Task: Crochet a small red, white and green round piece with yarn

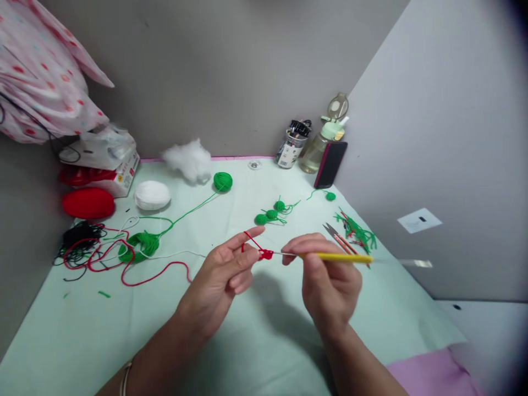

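Note:
My left hand point(226, 269) pinches a small red crochet piece point(266, 254) between thumb and fingers, its index finger stretched out with red yarn point(254, 240) looped over it. In my right hand point(328, 280) is a crochet hook point(338, 257) with a yellow handle, held like a pen. The hook's thin metal shaft points left and its tip meets the red piece; whether a loop sits on the tip is too small to tell. Red yarn point(159, 275) trails over the table to the left of my left hand.
Green crocheted balls point(271, 215) lie beyond my hands, with scissors point(336, 236) and yarn scraps point(357, 231) at right. Yarn balls in green point(223, 181), white point(152, 195) and red point(88, 203), plus stuffing point(190, 159), lie at left. A phone point(330, 165), bottle point(315, 151) and pen holder point(290, 148) stand behind.

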Demonstrator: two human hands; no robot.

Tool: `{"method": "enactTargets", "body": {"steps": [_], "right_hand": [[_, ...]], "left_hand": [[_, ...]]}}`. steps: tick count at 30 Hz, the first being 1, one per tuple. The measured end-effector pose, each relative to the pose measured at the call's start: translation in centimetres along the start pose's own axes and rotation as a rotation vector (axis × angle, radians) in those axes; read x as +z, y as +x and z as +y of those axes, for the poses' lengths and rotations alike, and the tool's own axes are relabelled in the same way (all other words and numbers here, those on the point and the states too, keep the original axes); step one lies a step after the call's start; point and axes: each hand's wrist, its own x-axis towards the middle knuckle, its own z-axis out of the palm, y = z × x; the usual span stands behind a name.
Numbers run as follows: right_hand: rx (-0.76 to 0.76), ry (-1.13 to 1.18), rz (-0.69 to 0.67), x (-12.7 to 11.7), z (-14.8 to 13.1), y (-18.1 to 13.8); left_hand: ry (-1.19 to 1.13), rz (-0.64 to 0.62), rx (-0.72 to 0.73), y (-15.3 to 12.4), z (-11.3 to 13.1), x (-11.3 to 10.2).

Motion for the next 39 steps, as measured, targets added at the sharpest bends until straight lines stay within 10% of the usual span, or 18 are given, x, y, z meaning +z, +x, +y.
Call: {"method": "enactTargets", "body": {"steps": [10,20,30,39], "right_hand": [[0.212,0.165,-0.056,0.7,0.6,0.4],[-0.213,-0.388,-0.161,0.6,-0.4,-0.8],[0.273,0.298,0.029,0.5,0.5,0.6],[-0.26,-0.463,-0.118,0.7,0.6,-1.6]], "left_hand": [[0.206,0.054,0.15,-0.3,-0.8,0.5],[0.048,0.032,0.042,-0.1,-0.9,0.4],[0.071,0.109,0.123,0.0,-0.8,0.2],[-0.065,-0.001,0.0,0.0,-1.8,0.3]]}}
